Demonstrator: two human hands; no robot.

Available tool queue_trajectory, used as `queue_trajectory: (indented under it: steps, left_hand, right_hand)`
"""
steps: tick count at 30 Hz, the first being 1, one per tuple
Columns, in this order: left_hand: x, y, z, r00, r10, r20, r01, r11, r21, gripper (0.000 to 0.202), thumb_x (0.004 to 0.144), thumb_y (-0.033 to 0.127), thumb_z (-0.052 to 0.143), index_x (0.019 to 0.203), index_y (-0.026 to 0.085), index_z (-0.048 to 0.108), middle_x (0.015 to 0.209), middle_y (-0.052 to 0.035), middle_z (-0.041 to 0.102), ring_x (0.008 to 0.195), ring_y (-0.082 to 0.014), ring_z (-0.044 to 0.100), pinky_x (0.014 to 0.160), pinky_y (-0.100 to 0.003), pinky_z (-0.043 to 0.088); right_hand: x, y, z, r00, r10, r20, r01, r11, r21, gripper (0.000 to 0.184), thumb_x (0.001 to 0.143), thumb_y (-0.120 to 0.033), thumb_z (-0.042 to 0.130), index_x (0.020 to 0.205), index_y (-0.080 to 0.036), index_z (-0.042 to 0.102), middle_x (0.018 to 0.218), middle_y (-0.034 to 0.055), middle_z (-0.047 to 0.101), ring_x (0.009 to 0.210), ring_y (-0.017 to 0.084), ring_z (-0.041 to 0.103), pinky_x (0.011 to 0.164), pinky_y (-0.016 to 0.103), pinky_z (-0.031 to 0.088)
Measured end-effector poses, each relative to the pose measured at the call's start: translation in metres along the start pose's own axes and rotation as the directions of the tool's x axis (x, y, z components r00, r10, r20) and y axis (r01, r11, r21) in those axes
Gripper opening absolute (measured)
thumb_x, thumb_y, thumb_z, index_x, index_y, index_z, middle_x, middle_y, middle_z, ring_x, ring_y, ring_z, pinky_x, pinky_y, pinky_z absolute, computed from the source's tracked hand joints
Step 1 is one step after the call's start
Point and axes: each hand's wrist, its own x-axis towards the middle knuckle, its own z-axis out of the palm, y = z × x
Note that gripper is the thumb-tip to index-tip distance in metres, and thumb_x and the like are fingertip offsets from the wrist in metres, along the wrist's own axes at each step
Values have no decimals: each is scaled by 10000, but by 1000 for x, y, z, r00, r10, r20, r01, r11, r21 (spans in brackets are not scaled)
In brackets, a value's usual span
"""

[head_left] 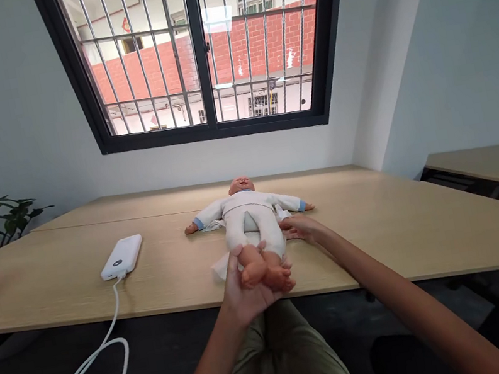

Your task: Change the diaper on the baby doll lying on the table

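A baby doll (pixel 247 203) in a white outfit with blue cuffs lies on its back on the table, arms spread and head toward the window. My left hand (pixel 250 289) is closed around the doll's bare ankles and feet from below, holding the legs up near the table's front edge. Beside the doll's thigh, on the right, rests my right hand (pixel 301 227); its fingers look stretched toward the doll's side, their tips partly hidden. Thin white cloth (pixel 221 268) shows from under the doll on the left, with more white cloth by its right hip.
A white power bank (pixel 122 257) lies on the wooden table (pixel 174 282) at left, its white cable (pixel 124 348) hanging over the front edge. A leafy plant (pixel 1 219) stands at far left. Behind the table is a wall with a barred window (pixel 216 130). Another tabletop (pixel 495 168) stands at right.
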Motion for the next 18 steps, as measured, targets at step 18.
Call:
queue_trajectory:
  steps: [18]
  left_hand:
    - [-71,-10,-1,946,-31,-321,30,1000,-9,554,964,457,484,1319,32,495,1185,-194,676,994,-304,692,908,-480,509]
  right_hand:
    - [-76,-14,59,644,-487,590,755,277,-595,364,1028,-339,318,996,-230,664,988,18,736,916,182,665,1184,488,191]
